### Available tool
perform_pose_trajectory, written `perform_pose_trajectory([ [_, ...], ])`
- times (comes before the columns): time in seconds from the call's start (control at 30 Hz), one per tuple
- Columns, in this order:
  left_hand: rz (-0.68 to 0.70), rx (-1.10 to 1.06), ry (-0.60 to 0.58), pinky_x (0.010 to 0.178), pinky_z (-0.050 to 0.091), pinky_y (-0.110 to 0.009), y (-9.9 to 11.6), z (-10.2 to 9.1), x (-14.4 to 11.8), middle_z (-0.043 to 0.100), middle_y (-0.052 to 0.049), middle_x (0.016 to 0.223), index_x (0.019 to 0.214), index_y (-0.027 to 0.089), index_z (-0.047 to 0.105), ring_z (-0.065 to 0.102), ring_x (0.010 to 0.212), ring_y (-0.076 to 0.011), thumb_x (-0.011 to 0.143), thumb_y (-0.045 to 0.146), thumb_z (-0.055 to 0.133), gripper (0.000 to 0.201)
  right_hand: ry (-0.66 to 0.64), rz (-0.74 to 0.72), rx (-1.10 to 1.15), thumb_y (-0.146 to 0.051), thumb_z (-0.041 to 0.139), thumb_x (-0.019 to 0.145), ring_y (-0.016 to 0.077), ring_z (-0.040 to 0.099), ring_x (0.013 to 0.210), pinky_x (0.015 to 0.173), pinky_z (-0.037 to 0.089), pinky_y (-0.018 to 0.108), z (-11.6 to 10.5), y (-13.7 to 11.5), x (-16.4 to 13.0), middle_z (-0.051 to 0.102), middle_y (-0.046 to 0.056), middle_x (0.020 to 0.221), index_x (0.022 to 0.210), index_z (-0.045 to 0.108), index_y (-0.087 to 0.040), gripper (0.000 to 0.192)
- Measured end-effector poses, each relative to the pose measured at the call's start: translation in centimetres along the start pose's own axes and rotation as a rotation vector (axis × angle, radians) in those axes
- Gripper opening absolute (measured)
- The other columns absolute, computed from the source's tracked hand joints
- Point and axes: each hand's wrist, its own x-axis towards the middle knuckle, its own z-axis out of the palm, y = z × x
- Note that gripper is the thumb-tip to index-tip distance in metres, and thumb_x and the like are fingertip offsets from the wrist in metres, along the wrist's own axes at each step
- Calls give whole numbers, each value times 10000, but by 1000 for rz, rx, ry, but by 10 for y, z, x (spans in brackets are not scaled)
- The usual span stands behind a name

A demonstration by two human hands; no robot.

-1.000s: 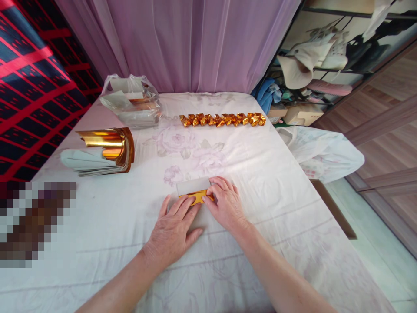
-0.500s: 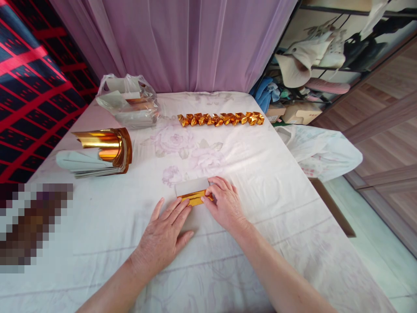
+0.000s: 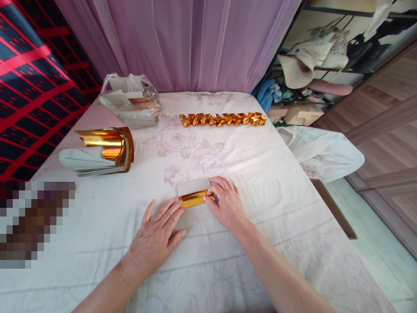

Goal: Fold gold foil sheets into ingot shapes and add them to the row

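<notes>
Gold foil strip (image 3: 194,198) on white floral tablecloth (image 3: 260,174).

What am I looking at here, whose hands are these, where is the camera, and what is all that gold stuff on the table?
There is no machine here. A person wears a camera on the head, looking forward and down, so the two bare arms reaching in from the bottom are that person's own.

The right hand presses its fingers on one end of a folded gold foil strip, white on its back. The left hand lies flat on the white flowered tablecloth, fingertips near the strip's other end.

Farther back lies a row of folded gold pieces. On the left sits a stack of curled gold sheets, and behind it a clear plastic bag with more sheets. A purple curtain hangs behind the table.
</notes>
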Motion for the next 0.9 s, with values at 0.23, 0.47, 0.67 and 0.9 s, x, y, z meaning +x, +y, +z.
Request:
perform_pose_trajectory([
  [0.23, -16, -28, 12, 1225, 118, -464, -5, -3, 0, 609, -59, 1391, 1296, 202, 591, 519, 1319, -225, 1020, 413, 384, 405, 2, -6, 11, -226, 649, 852, 266, 523, 1244, 933, 415, 438, 0, 0, 0, 646, 61, 1245, 828, 631, -240, 33],
  [0.47, -52, -61, 45, 1202, 201, -493, -2, -1, 9, 576, -62, 1428, 1133, 211, 651, 489, 1350, -253, 1015, 406, 402, 337, 5, -16, -5, -243, 621, 866, 269, 520, 1244, 944, 422, 448, 2, 2, 0, 642, 73, 1252, 840, 650, -241, 38],
  [0.67, -44, -40, -7, 1179, 211, -551, -3, 3, 9, 583, -76, 1418, 1134, 200, 598, 448, 1380, -287, 998, 394, 445, 282, 69, -98, -56, -258, 552, 920, 282, 491, 1298, 1002, 410, 471, 0, 2, -6, 624, 91, 1317, 953, 690, -229, 145],
  [0.9, -56, -65, 6, 1173, 224, -557, -3, 5, 9, 595, -79, 1404, 1159, 200, 593, 461, 1368, -290, 986, 391, 461, 290, -97, -437, -121, -272, 434, 1001, 221, 408, 1405, 1180, 281, 455, 3, -13, -20, 535, 53, 1463, 1341, 587, -226, 376],
])
